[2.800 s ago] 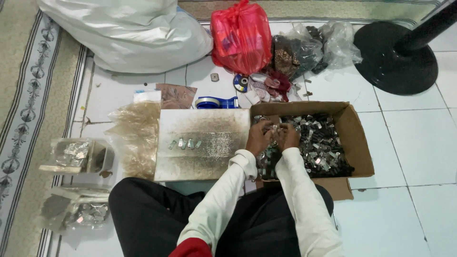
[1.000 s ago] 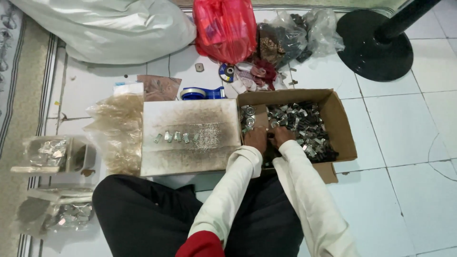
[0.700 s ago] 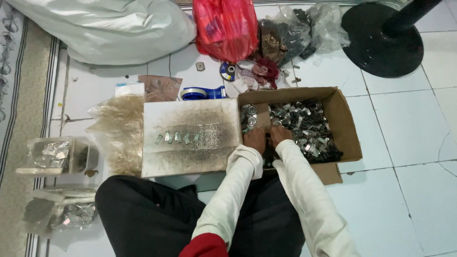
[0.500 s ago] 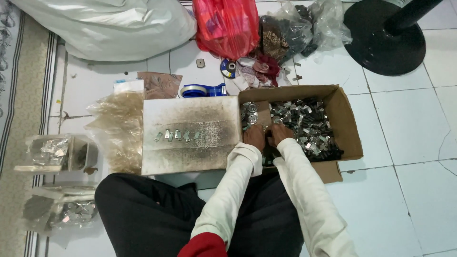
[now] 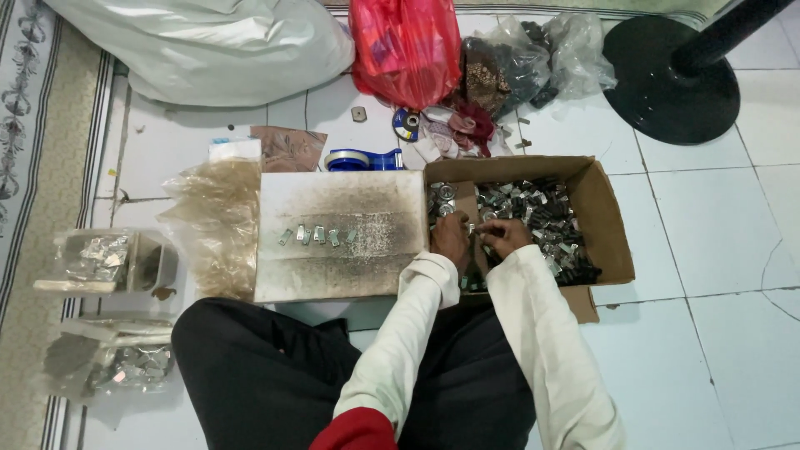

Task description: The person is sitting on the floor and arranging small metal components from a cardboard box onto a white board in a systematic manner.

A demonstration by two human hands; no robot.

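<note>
Silvery metal clips (image 5: pixel 533 212) in cardboard box (image 5: pixel 604 221): left hand (image 5: pixel 451 239) and right hand (image 5: pixel 502 237) pinching one clip together, fitting it; next, laying it among row of finished clips (image 5: pixel 317 237) left of box.

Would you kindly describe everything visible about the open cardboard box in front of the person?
The cardboard box is brown, open-topped, flaps folded outward, sitting flat on the white tiled floor. It holds a heap of small silvery and dark metal pieces. The left hand and right hand reach in. A stained flat board adjoins its left side.
</note>
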